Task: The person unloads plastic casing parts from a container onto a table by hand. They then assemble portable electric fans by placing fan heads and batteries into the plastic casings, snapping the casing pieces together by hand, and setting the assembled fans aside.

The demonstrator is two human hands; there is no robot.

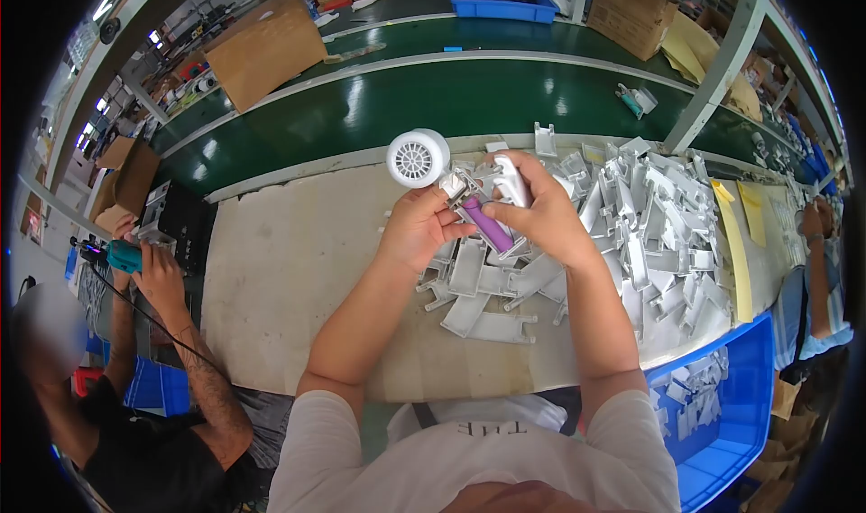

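Both hands meet over the table around a small white device with a round slotted head (418,158) and a purple cylinder (487,224) set in its open handle. My left hand (418,227) grips the device near the neck, just below the round head. In my right hand (541,211) is a white curved cover piece (512,182), held beside the handle, with the thumb near the purple cylinder. Below and to the right, many white plastic shells (631,215) lie heaped on the table (289,260).
A green conveyor (397,98) runs behind the table. At the left a co-worker (171,405) holds a teal tool (124,257). A blue bin (722,459) with white parts stands at the lower right. Another person's arm (818,269) shows at the far right.
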